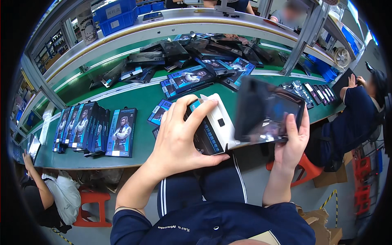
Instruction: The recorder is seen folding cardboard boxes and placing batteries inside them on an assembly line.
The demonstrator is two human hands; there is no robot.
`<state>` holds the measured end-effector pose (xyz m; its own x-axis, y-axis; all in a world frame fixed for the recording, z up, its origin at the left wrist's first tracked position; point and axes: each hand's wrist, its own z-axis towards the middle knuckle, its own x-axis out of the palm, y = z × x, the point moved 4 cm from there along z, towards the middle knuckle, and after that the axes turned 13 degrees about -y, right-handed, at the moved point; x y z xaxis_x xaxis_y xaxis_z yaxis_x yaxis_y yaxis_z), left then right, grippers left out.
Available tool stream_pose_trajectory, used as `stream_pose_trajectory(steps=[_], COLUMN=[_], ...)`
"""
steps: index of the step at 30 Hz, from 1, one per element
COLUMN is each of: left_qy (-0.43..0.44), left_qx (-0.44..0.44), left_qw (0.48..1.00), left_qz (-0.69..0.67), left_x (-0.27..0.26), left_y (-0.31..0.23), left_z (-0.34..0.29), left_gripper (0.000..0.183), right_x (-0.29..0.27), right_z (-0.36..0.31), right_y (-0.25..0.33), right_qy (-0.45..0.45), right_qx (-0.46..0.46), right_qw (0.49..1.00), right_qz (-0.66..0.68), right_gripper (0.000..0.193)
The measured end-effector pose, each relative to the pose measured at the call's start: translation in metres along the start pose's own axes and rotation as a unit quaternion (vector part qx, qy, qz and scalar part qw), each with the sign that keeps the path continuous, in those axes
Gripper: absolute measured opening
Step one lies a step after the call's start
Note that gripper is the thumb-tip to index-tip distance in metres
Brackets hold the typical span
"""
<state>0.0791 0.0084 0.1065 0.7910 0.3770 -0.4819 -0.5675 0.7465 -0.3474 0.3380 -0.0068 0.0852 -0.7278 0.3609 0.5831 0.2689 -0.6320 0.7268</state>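
Observation:
My left hand [173, 132] grips a slim dark printed carton [209, 138] over the table's near edge, thumb and fingers on opposite sides. The carton's end is open toward the right, its white inner flaps [221, 119] folded out. Just to the right of that end, my right hand [292, 141] pinches a black tray-like insert [252, 112] by its right side. The insert has a shiny, clear-looking part and is smeared by motion; what it contains I cannot make out. A gap shows between the insert's upper part and the flaps; whether they touch lower down is unclear.
Upright printed cartons [83, 126] stand in a row on the green table [143, 160] at left. A heap of boxes [196, 51] lies at the back, under a shelf [122, 43]. Smaller packs [316, 94] lie at right. Co-workers sit on both sides, near red stools [93, 206].

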Motion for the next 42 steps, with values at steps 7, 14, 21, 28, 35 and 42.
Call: stream_pose_trajectory(steps=[7, 14, 21, 28, 35, 42], left_qy=[-0.006, -0.034, 0.024, -0.169, -0.306, -0.277], left_qx=[-0.019, 0.005, 0.050, -0.003, -0.066, -0.141], left_qw=[1.000, 0.997, 0.997, 0.983, 0.949, 0.941], left_qz=[-0.004, 0.065, 0.059, 0.071, -0.048, -0.134], left_x=[-0.018, -0.018, -0.013, -0.013, -0.004, 0.001], left_y=[0.001, -0.003, -0.001, 0.022, 0.036, 0.043], left_z=[-0.010, -0.014, -0.028, -0.030, -0.050, -0.058], left_gripper=[0.110, 0.129, 0.120, 0.115, 0.116, 0.145], right_x=[0.023, 0.052, 0.064, 0.097, 0.126, 0.171], right_z=[0.005, 0.010, 0.012, -0.045, -0.056, -0.042], right_y=[0.001, 0.017, 0.002, -0.002, 0.009, -0.008], right_qy=[0.162, 0.253, 0.344, 0.266, 0.333, 0.379], right_qx=[-0.047, -0.131, -0.054, -0.238, -0.339, -0.217], right_qw=[0.980, 0.946, 0.921, 0.914, 0.863, 0.887], right_qz=[-0.104, -0.155, -0.175, -0.195, -0.173, -0.148], right_gripper=[0.065, 0.068, 0.069, 0.058, 0.043, 0.050])
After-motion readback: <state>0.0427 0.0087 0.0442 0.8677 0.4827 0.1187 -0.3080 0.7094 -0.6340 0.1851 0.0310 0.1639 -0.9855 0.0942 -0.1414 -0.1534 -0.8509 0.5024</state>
